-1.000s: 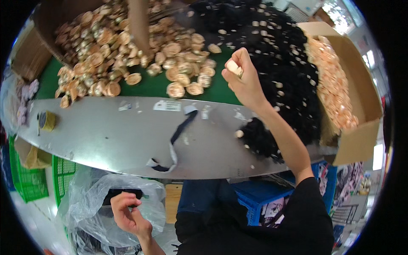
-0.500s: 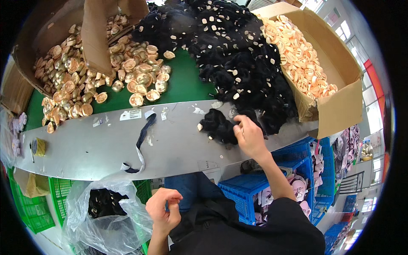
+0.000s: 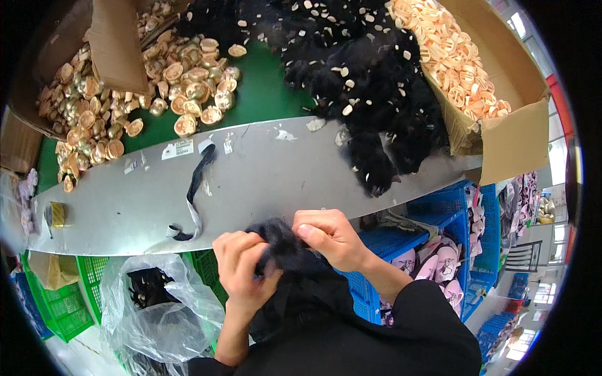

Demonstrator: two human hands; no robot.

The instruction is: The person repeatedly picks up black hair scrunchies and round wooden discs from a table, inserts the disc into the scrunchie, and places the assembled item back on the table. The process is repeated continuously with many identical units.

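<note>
Both hands now sit together below the grey table edge; half a second earlier the right hand was out at the black pile on the table and the left hung low by the lap.

Item held: black fluffy tuft (image 3: pixel 283 245), close to the body, just below the grey table (image 3: pixel 263 182) edge, between the two hands.
Left hand (image 3: pixel 243 266): fingers curled, pinching the tuft's left side.
Right hand (image 3: pixel 329 237): fingers bent over the tuft's top right, thumb tucked against it.

Surroundings:
- Pile of black fluffy pieces (image 3: pixel 370 81) on the table's far right, dotted with small pale discs, one lobe hanging over the near edge.
- Cardboard box of pale round pieces (image 3: pixel 461 69), far right, touching the pile.
- Golden round caps (image 3: pixel 119 106) spilling from a cardboard box (image 3: pixel 116 41), far left, onto the green mat (image 3: pixel 263 94).
- Black strap (image 3: pixel 195 188) lying on the table, left of centre.
- Clear plastic bag (image 3: pixel 157 313) with dark contents, lower left.
- Blue crates (image 3: pixel 439 225) under the table, right.
</note>
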